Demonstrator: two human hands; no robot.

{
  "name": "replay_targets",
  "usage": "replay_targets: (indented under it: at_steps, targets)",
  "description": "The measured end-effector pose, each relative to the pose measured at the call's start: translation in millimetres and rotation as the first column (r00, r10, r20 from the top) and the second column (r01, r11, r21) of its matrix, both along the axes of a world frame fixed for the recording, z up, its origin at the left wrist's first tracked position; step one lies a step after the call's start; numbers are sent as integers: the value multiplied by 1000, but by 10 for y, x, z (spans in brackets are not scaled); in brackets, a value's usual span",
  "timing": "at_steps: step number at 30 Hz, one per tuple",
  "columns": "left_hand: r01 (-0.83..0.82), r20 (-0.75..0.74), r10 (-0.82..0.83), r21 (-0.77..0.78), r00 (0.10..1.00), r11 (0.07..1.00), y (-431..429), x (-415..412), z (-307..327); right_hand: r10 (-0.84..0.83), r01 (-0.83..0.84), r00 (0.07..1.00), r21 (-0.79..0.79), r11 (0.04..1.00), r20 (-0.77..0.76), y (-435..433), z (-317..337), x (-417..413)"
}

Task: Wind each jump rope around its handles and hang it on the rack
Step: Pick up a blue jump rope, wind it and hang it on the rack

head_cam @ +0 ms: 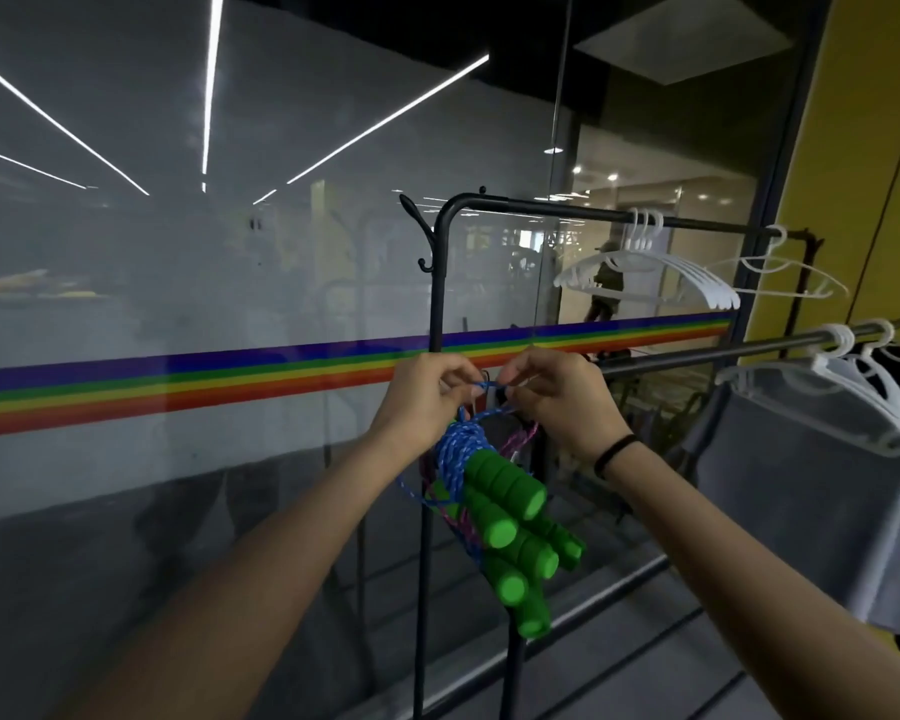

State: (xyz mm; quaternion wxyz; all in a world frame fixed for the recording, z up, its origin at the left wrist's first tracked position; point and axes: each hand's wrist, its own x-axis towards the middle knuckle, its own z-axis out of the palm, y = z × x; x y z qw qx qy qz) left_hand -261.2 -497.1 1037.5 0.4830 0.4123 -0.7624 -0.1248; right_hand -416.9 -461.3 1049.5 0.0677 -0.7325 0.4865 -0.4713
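Right now both hands are up at the rack. The left hand and the right hand each pinch the small loop at the top of the blue rope, one hand on each side.

The blue rope is wound round its green handles and hangs just under the hands. Its long way points down and a bit toward the person. The rack's post stands just behind the loop, and the left hand is nearer to it. Two hooks stick out higher up the post, above the hands. I cannot tell what the loop will go on.

I count one blue rope, some pink rope behind it, and six green handle ends. So I think there are three ropes. White hangers hang well off to the right.
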Motion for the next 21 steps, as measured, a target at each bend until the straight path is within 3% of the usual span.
replay_targets:
  at_steps: [12, 21]
  targets:
    - [-29, -119, 20, -75, 993, 997, -673, 279, 497, 7, -10, 999, -62, 998, -50, -653, 613, 314]
    - [-9, -225, -14, -103, 974, 995, -1457, 750, 727, -63, 41, 965, -93, 995, -253, -1467, 1084, 854]
